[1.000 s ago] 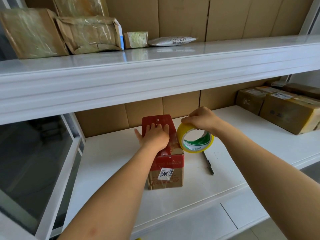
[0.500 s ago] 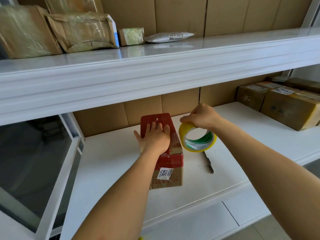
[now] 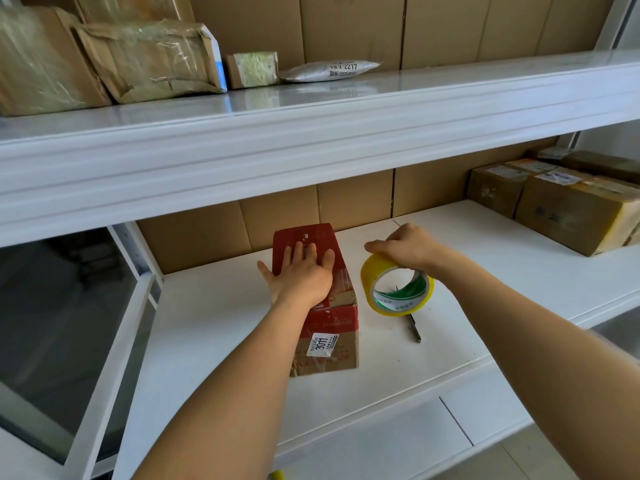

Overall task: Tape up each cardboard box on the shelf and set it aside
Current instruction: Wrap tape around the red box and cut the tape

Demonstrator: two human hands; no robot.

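A red and brown cardboard box (image 3: pixel 327 327) with a white "3011" label lies lengthwise on the white lower shelf (image 3: pixel 214 327). My left hand (image 3: pixel 301 271) presses flat on the box's top, fingers straight, thumb down its left side. My right hand (image 3: pixel 405 245) grips the top of a yellow tape roll (image 3: pixel 396 289) with a green and white core. The roll hangs just right of the box, slightly apart from it. Glossy tape shows on the box's near end.
A dark pen-like tool (image 3: pixel 415 328) lies on the shelf under the roll. Taped brown boxes (image 3: pixel 568 216) stand at the shelf's right end. On the upper shelf (image 3: pixel 311 133) sit wrapped parcels (image 3: pixel 145 60) and a grey mailer bag (image 3: pixel 329 71). Cardboard lines the back.
My right hand has carried the tape roll a little to the right, away from the box. My left hand stays pressed on the box top.
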